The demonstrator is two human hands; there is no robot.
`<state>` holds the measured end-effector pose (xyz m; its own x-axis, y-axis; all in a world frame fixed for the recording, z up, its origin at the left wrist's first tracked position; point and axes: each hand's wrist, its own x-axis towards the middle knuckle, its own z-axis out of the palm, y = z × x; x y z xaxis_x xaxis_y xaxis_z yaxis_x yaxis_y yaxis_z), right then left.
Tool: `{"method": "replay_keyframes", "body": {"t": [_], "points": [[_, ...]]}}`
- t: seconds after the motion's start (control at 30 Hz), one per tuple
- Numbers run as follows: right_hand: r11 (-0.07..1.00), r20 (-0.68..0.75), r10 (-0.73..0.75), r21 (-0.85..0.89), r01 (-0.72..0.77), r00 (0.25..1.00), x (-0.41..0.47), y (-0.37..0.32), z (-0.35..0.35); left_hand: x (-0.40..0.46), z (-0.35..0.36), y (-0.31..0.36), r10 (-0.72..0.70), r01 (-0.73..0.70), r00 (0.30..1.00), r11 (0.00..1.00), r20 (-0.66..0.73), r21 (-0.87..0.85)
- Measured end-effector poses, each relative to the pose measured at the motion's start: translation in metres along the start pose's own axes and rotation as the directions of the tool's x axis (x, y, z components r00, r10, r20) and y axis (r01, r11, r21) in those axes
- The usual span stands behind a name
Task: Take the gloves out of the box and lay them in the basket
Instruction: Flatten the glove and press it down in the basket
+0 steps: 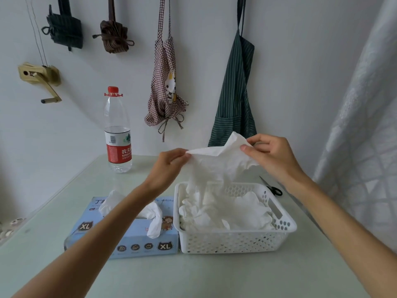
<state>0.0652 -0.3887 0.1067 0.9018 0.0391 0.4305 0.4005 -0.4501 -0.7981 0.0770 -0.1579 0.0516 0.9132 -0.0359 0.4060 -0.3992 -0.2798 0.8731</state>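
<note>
A white glove [217, 164] hangs stretched between my two hands above the white perforated basket [236, 241]. My left hand [169, 166] pinches its left edge and my right hand [268, 153] pinches its right edge. The glove's fingers dangle down into the basket, where several white gloves [227, 214] lie in a heap. To the basket's left sits the light blue glove box [129, 239] marked XL, with white gloves [154, 220] spilling out of its top opening. My left forearm crosses over the box.
A water bottle [117, 134] with a red cap stands at the back left of the pale green table [193, 276]. Black scissors [272, 188] lie behind the basket on the right. Aprons hang on the wall and a curtain hangs at the right.
</note>
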Motion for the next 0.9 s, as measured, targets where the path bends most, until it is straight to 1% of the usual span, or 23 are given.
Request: {"method": "replay_keyframes", "body": {"t": [0.07,0.13,0.2,0.23,0.27,0.33,0.4,0.43,0.5,0.6,0.67,0.73,0.8,0.9], "points": [[0.998,-0.032,-0.023,0.057,0.024,0.999,-0.012,0.000,0.013,-0.006,-0.003,0.005,0.038,-0.036,0.991,0.999,-0.132,0.018],[0.986,-0.070,-0.015,0.163,0.026,0.997,-0.019,-0.003,0.023,-0.005,-0.005,0.014,0.097,-0.080,0.956,0.994,-0.275,0.074],[0.962,-0.095,0.061,0.271,-0.033,0.994,-0.022,-0.001,0.029,0.003,-0.004,0.018,0.142,-0.084,0.933,0.980,-0.331,0.182],[0.950,-0.089,0.112,0.301,-0.081,0.990,-0.023,0.001,0.030,0.008,-0.003,0.017,0.151,-0.069,0.938,0.963,-0.311,0.260],[0.937,-0.069,0.179,0.318,-0.148,0.982,-0.022,0.013,0.029,0.015,0.004,0.008,0.142,-0.044,0.957,0.935,-0.254,0.353],[0.900,0.003,0.313,0.319,-0.298,0.950,-0.024,0.034,0.029,0.020,0.012,-0.012,0.088,-0.043,0.994,0.836,-0.058,0.547],[0.886,0.043,0.417,0.206,-0.416,0.908,-0.023,0.067,0.027,0.026,0.030,-0.040,-0.007,-0.077,0.992,0.745,0.123,0.662],[0.888,0.037,0.441,0.126,-0.442,0.897,-0.022,0.082,0.026,0.027,0.038,-0.051,-0.039,-0.096,0.984,0.711,0.175,0.696],[0.894,-0.015,0.447,-0.016,-0.447,0.894,-0.018,0.107,0.024,0.029,0.052,-0.065,-0.036,-0.139,0.974,0.681,0.222,0.720],[0.883,-0.059,0.387,-0.262,-0.388,0.920,-0.014,0.129,0.022,0.037,0.066,-0.072,0.041,-0.239,0.960,0.642,0.278,0.728],[0.839,-0.078,0.309,-0.448,-0.310,0.948,-0.013,0.138,0.020,0.042,0.073,-0.074,0.097,-0.295,0.949,0.609,0.300,0.736],[0.767,-0.092,0.224,-0.597,-0.234,0.970,-0.013,0.142,0.019,0.047,0.080,-0.077,0.166,-0.356,0.933,0.564,0.320,0.745],[0.679,-0.086,0.146,-0.715,-0.163,0.986,-0.013,0.143,0.018,0.049,0.086,-0.080,0.228,-0.435,0.901,0.494,0.370,0.753],[0.567,-0.035,0.099,-0.820,-0.085,0.994,-0.015,0.142,0.019,0.047,0.085,-0.081,0.247,-0.531,0.847,0.367,0.471,0.764]]}}
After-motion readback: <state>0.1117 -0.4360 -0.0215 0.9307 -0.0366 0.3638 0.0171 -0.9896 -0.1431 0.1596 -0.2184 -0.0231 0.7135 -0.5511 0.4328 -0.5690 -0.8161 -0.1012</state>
